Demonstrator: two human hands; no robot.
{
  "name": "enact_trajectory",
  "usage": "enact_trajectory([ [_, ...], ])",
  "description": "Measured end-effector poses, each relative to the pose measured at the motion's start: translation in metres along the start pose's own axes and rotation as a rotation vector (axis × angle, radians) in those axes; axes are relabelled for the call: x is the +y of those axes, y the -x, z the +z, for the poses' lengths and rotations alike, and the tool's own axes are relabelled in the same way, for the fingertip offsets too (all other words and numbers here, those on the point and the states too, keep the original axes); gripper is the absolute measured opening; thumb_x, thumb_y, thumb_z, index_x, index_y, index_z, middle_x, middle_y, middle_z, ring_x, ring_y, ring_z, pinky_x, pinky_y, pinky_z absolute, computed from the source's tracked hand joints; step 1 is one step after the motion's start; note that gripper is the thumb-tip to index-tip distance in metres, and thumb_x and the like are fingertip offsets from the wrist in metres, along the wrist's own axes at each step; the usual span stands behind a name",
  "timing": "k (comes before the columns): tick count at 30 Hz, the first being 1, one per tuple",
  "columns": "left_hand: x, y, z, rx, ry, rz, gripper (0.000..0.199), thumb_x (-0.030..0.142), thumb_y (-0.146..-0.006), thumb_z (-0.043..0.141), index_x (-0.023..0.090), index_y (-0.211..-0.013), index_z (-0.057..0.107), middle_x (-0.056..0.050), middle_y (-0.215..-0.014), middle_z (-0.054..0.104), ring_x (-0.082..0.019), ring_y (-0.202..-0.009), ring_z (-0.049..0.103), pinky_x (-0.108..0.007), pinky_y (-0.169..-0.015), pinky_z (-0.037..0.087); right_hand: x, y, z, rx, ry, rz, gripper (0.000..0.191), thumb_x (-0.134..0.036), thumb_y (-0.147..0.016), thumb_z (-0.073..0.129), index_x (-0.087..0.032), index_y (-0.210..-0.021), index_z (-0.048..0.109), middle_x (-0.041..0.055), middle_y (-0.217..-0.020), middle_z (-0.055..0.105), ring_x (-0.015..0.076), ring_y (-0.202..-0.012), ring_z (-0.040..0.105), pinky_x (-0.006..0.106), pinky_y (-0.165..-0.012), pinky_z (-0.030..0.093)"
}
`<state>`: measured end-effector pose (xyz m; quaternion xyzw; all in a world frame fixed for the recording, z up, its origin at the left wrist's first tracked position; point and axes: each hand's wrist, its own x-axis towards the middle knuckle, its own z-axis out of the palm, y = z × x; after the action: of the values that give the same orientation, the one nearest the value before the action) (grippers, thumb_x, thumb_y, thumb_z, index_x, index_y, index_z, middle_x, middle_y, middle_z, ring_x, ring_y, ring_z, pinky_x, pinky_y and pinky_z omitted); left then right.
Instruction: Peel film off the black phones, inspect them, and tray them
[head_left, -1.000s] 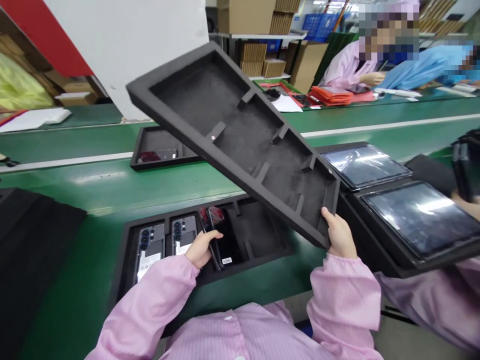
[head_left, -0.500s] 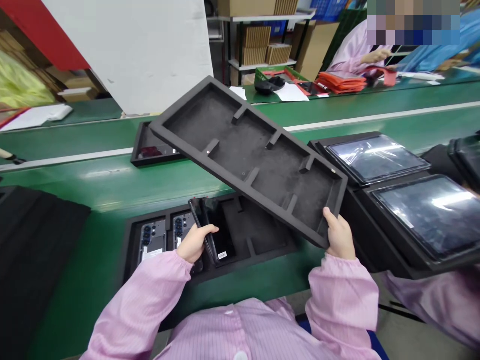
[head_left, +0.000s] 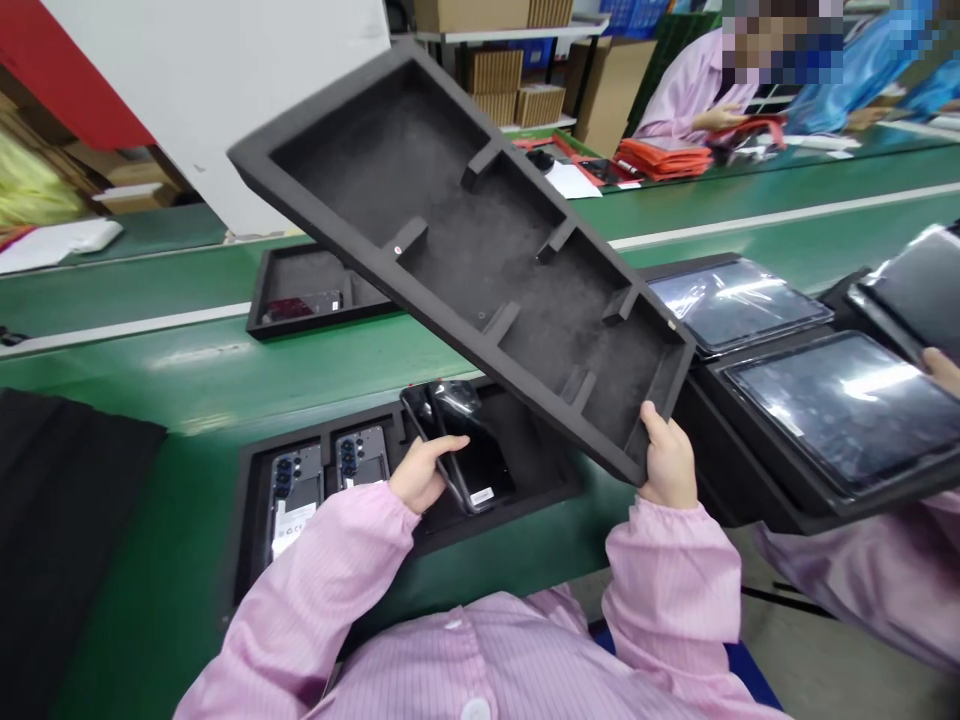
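My left hand (head_left: 421, 474) is closed around a pair of glossy black phones (head_left: 480, 455), one overlapping the other, with a small white label at the front phone's lower end. They are over the middle of a black foam tray (head_left: 525, 497) on the green bench. To their left in that tray lie two opened phone bodies, one dark grey (head_left: 296, 490) and a second (head_left: 361, 452), cameras showing. My right hand (head_left: 667, 462) grips the near right corner of another foam tray (head_left: 442, 325), its divided inside tilted toward me. This raised tray hides part of the lower one.
Beyond the work lies a third foam tray (head_left: 262, 325) with a dark phone inside. Large tablets (head_left: 847, 400) in foam trays stand at right, near another person's hand (head_left: 941, 370). Black foam (head_left: 67, 520) is stacked at left. A co-worker handles orange pouches (head_left: 664, 158) across the bench.
My left hand has moved right with the phones, uncovering more of the second phone body. The far left end of the raised tray has swung up and closer to me.
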<state>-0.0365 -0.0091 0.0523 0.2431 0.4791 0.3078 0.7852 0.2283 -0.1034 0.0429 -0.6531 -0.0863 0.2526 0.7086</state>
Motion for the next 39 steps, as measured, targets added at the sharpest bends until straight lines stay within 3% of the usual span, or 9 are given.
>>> enact_trajectory([
  [6,-0.03,-0.04,0.049,-0.126,0.007,-0.112,0.006,0.01,-0.084,0.07,0.011,-0.082,0.065,-0.001,-0.077,0.067,-0.015,-0.073,0.066,-0.031,-0.075,0.058,-0.001,0.003,0.004,-0.022,-0.052,0.018,0.048,-0.047,-0.065,0.08,-0.014,-0.099,0.071,0.0104,-0.094,0.077,0.0312,-0.099,0.074,0.041,-0.08,0.065],
  [10,-0.032,-0.047,0.053,-0.134,-0.032,-0.148,0.006,0.014,-0.091,0.066,0.011,-0.087,0.065,-0.001,-0.08,0.068,-0.014,-0.075,0.068,-0.032,-0.076,0.059,0.0,0.005,0.002,-0.026,-0.059,0.009,0.053,-0.052,-0.062,0.082,-0.014,-0.098,0.071,0.0093,-0.09,0.077,0.0324,-0.101,0.073,0.043,-0.082,0.064],
  [19,-0.003,-0.006,-0.03,0.064,-0.148,-0.084,0.006,0.011,-0.085,0.065,0.009,-0.08,0.069,-0.01,-0.075,0.074,-0.017,-0.063,0.071,-0.026,-0.063,0.057,0.003,0.009,0.005,-0.002,-0.049,-0.056,0.054,-0.052,-0.062,0.085,-0.015,-0.1,0.072,0.0065,-0.094,0.077,0.0306,-0.105,0.072,0.043,-0.092,0.061],
  [22,-0.014,-0.012,-0.036,0.1,-0.208,-0.02,0.011,0.013,-0.083,0.066,0.008,-0.092,0.068,-0.014,-0.086,0.076,-0.022,-0.073,0.074,-0.031,-0.069,0.06,0.007,0.009,0.016,-0.046,-0.054,-0.034,0.051,-0.051,-0.065,0.084,-0.015,-0.1,0.072,0.007,-0.093,0.077,0.0309,-0.105,0.072,0.043,-0.09,0.062],
  [24,-0.023,-0.018,-0.031,0.125,-0.244,0.078,0.027,0.018,-0.085,0.065,0.008,-0.11,0.065,-0.018,-0.106,0.074,-0.026,-0.096,0.074,-0.037,-0.087,0.06,0.009,0.008,0.024,-0.085,-0.06,-0.016,0.048,-0.05,-0.068,0.083,-0.015,-0.1,0.072,0.0074,-0.093,0.077,0.031,-0.105,0.072,0.042,-0.088,0.063],
  [28,-0.036,-0.014,-0.022,0.247,-0.364,0.367,0.072,0.024,-0.086,0.065,0.016,-0.15,0.032,-0.018,-0.159,0.035,-0.026,-0.15,0.036,-0.042,-0.125,0.029,0.012,0.002,0.043,-0.185,-0.081,0.035,0.043,-0.047,-0.072,0.081,-0.015,-0.1,0.072,0.0077,-0.091,0.078,0.0306,-0.105,0.073,0.04,-0.086,0.064],
  [31,-0.039,0.003,-0.036,0.309,-0.52,0.583,0.074,0.021,-0.086,0.061,0.017,-0.152,0.03,-0.013,-0.166,0.018,-0.024,-0.157,0.013,-0.041,-0.13,0.009,0.017,-0.01,0.059,-0.27,-0.105,0.101,0.038,-0.045,-0.077,0.079,-0.015,-0.1,0.072,0.0081,-0.092,0.078,0.0293,-0.103,0.074,0.039,-0.085,0.065],
  [35,-0.045,0.02,-0.079,0.571,-1.218,0.806,0.06,0.028,-0.091,0.052,0.003,-0.145,0.043,-0.028,-0.153,0.037,-0.04,-0.149,0.029,-0.058,-0.123,0.024,0.028,-0.026,0.077,-0.398,-0.134,0.258,0.028,-0.039,-0.084,0.072,-0.014,-0.095,0.072,0.0098,-0.088,0.079,0.0292,-0.094,0.077,0.04,-0.081,0.067],
  [39,-0.049,0.019,-0.106,0.784,-1.586,0.599,0.083,0.043,-0.086,0.065,-0.007,-0.147,0.039,-0.037,-0.147,0.042,-0.05,-0.136,0.043,-0.064,-0.108,0.042,0.038,-0.033,0.081,-0.487,-0.178,0.354,0.02,-0.031,-0.089,0.065,-0.014,-0.097,0.072,0.0099,-0.083,0.079,0.0287,-0.088,0.078,0.04,-0.077,0.068],
])
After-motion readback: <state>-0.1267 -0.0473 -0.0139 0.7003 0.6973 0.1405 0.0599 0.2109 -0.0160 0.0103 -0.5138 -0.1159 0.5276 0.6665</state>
